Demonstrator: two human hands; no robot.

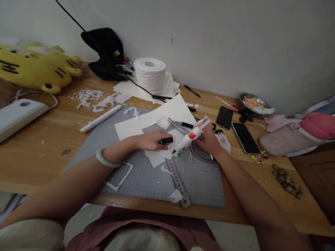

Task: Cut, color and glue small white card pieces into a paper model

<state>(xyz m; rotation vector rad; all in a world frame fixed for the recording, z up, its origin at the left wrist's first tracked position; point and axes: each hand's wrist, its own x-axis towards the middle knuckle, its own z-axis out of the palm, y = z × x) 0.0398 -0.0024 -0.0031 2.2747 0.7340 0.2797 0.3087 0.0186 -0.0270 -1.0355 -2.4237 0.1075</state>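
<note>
My right hand [209, 139] is closed round a white glue tube [188, 138] with a red label, its tip pointing down at a white paper piece [159, 157] on the grey cutting mat [146, 181]. My left hand [151, 140] rests on that paper, fingers curled round a small black and teal object [166, 141], probably a cap. A metal ruler [178, 183] lies on the mat just in front of the paper. A small cut-out white square [163, 122] sits behind my left hand on a larger sheet [157, 118].
Two phones [224, 118] [245, 137] lie right of the mat. A toilet roll [150, 74], black pouch [106, 52], white marker [101, 119], paper scraps [87, 96], yellow plush toy [34, 69], metal dish [253, 103], pink plush [295, 134] and several nuts [288, 181] sit around the wooden table [31, 157].
</note>
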